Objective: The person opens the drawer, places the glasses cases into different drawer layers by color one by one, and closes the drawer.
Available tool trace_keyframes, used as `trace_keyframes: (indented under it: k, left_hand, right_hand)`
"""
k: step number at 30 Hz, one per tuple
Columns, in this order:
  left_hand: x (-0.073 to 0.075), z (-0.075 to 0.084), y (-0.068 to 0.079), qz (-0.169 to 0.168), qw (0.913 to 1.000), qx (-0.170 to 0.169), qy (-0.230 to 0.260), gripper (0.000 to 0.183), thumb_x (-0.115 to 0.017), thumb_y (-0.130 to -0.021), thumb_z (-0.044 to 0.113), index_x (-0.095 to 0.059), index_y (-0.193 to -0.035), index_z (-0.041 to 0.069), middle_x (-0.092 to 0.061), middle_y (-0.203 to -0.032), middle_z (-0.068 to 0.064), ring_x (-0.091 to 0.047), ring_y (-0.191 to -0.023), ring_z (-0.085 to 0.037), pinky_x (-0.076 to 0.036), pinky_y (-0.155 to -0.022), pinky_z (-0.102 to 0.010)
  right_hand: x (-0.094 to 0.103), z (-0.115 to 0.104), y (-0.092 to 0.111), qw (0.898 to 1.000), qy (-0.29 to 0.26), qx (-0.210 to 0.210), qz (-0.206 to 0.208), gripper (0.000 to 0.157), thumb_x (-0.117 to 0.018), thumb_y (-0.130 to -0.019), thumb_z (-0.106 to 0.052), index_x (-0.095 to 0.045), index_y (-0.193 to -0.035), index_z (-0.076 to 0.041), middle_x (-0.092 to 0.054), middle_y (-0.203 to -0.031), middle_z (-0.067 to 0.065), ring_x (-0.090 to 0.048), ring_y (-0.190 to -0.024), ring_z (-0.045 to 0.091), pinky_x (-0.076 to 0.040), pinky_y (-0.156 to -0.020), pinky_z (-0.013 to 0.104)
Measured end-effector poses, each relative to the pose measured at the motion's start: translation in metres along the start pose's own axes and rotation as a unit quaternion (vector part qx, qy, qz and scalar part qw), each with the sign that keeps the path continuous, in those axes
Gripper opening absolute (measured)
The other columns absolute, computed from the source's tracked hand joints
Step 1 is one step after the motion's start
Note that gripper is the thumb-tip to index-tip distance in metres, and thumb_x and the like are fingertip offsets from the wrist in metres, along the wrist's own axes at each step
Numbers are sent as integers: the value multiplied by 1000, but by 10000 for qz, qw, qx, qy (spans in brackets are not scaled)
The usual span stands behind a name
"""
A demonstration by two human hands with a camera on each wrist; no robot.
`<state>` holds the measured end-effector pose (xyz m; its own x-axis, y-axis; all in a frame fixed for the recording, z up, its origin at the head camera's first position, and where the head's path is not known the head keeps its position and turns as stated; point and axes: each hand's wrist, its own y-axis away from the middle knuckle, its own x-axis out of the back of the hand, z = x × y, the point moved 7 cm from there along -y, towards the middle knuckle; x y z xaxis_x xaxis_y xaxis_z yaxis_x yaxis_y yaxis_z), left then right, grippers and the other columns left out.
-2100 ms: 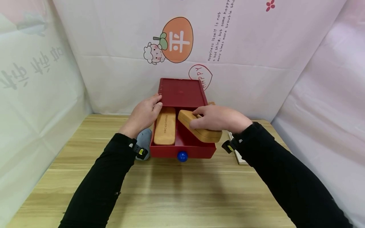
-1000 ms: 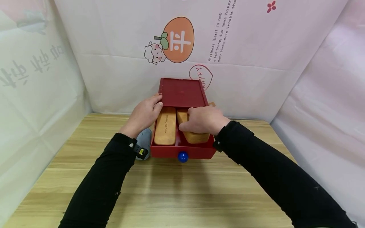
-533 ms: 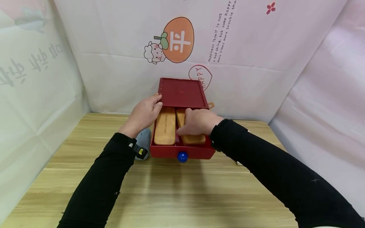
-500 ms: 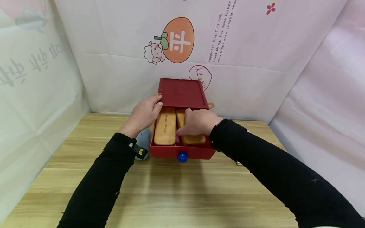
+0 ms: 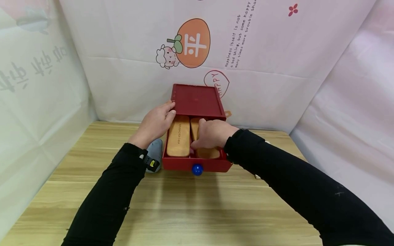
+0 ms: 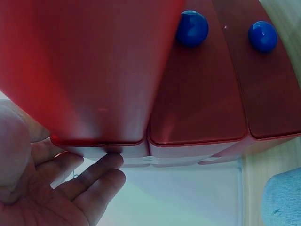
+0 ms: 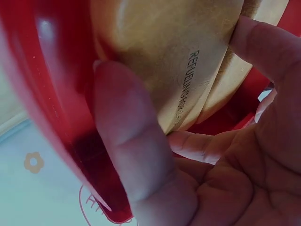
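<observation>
A red drawer cabinet (image 5: 198,100) stands at the back of the table, its top drawer (image 5: 180,164) pulled out by a round blue knob (image 5: 197,169). A tan glasses case (image 5: 178,141) with small lettering lies in the drawer's left half. My right hand (image 5: 215,133) reaches into the right half and holds a second tan glasses case (image 7: 160,52) between thumb and fingers; the hand covers much of it in the head view. My left hand (image 5: 154,124) rests against the cabinet's left side, fingers extended, as the left wrist view also shows.
Left of the cabinet sits a grey-blue rounded object (image 5: 155,150), partly behind my left wrist. The edge of a pale flat item (image 5: 258,176) shows by my right sleeve. Below the pulled-out drawer are further drawers with blue knobs (image 6: 263,36). A printed white cloth (image 5: 123,85) hangs behind.
My right hand has moved left and down, bringing its glasses case from a slanted position over the drawer to lying lower in the right half, alongside the other. My left hand stays put.
</observation>
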<state>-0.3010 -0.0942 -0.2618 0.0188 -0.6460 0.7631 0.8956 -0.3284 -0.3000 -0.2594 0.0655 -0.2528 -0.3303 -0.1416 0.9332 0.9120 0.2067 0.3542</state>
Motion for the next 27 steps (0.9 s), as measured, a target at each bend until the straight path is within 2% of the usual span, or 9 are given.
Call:
trace_keyframes:
  k: [7, 17, 21, 27]
  left_hand:
    - [-1, 1, 0, -19, 10000, 9, 27, 55, -32, -105, 34, -36, -151, 6, -31, -159, -10, -25, -145, -20, -25, -118, -41]
    - [-1, 2, 1, -45, 10000, 20, 69, 56, -31, -106, 36, -34, -152, 6, -29, -160, -9, -25, -145, -21, -25, -118, -41]
    - [0, 3, 1, -36, 10000, 24, 34, 55, -31, -106, 35, -35, -152, 6, -30, -160, -9, -25, -145, -21, -25, -118, -40]
    - [-1, 2, 1, -57, 10000, 58, 18, 54, -31, -106, 34, -34, -152, 6, -29, -160, -10, -25, -145, -21, -25, -118, -40]
  right_hand:
    - [-1, 2, 1, 9997, 87, 212, -82, 81, -59, -84, -64, -43, -134, -3, -62, -109, 8, -58, -94, 21, -50, -85, 36]
    - [0, 7, 14, 9973, 13, 690, -249, 57, -63, -84, -57, -52, -109, -7, -58, -81, 6, -57, -74, 19, -44, -65, 32]
    - [-1, 9, 20, 9963, -71, 816, -271, 52, -67, -83, -54, -53, -102, -8, -57, -78, 5, -56, -71, 18, -43, -63, 31]
    - [-2, 9, 22, 9962, -212, 835, -162, 52, -70, -81, -54, -53, -100, -8, -58, -79, 5, -56, -71, 17, -44, -62, 29]
